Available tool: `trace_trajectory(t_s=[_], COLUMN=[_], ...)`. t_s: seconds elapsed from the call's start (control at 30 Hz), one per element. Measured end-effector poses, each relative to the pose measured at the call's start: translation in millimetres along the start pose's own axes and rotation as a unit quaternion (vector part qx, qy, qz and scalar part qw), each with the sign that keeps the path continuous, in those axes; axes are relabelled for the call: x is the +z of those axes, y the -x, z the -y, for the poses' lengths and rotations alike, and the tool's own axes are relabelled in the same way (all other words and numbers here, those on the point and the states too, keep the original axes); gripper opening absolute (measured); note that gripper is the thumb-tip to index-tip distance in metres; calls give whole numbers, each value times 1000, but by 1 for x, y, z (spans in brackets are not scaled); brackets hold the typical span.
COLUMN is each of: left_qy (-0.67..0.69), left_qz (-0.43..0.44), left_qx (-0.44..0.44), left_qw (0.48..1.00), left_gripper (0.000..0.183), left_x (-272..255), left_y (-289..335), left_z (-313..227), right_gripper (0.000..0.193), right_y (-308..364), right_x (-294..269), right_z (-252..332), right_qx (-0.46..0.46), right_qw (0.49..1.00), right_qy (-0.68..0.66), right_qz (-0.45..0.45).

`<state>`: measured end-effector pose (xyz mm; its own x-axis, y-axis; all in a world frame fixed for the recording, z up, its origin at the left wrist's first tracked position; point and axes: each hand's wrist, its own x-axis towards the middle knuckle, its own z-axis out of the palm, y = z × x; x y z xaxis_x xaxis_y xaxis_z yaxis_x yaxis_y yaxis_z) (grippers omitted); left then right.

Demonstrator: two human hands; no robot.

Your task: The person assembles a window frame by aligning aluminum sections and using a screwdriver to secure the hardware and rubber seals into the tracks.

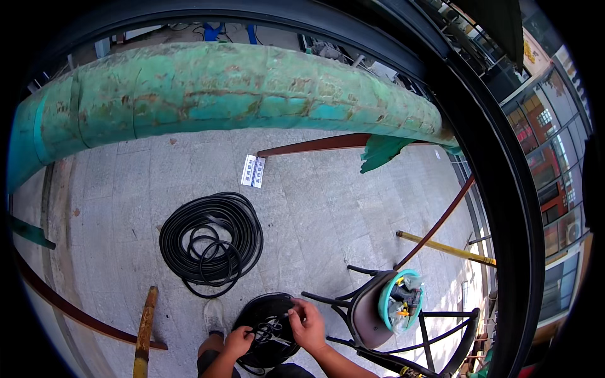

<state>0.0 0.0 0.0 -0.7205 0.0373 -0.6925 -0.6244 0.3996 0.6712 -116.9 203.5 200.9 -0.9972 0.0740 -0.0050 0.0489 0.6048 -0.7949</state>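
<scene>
Low in the head view, my left hand [239, 342] is closed, thumb and fingers pinched at the left edge of a dark coil. My right hand [307, 324] is curled, its thumb and fingertips closed on a black strip at the coil's upper right side. Below and between both hands lies this smaller black coil [265, 360], with thin, lighter-looking loops at its middle. What sits between the left fingertips is dark and hard to separate from the coil. Farther off, a larger coil of black rubber strip [252, 242] lies on the paving, with loose loops inside.
A thick green wrapped pipe [252, 94] spans the far side, and a black frame [504, 189] rises at right. A chair [368, 315] carries a turquoise bucket [386, 309] of tools. Rusty brown bars [315, 146], a yellow pole [447, 247] and a white printed card [253, 171] are around.
</scene>
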Motion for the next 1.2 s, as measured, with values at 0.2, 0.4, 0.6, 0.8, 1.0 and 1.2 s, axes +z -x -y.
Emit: trace_trajectory(t_s=[0.2,0.4,0.6,0.8,1.0,1.2], left_qy=[49,62,7,-167,-176,-165], left_qz=[-106,-221,-344,-344,-342,-417], left_qx=[86,429,686,604,483,467], left_qw=[989,874,640,700,787,762], left_gripper=[26,12,12,28,23,19], left_x=[-53,-190,-305,-353,-351,-346], left_y=[26,105,202,194,210,197], left_z=[-46,-308,-488,-580,-605,-596], right_gripper=[16,20,27,23,42,50], right_y=[-54,-107,-162,-217,-257,-260], right_x=[-62,-122,-183,-244,-259,-261], right_z=[134,266,382,441,443,417], right_qx=[-151,-376,-455,-276,-122,-70], right_qw=[982,893,845,884,899,941], right_qy=[-49,-166,-113,33,251,224], right_qz=[-98,-186,-255,-376,-338,-245])
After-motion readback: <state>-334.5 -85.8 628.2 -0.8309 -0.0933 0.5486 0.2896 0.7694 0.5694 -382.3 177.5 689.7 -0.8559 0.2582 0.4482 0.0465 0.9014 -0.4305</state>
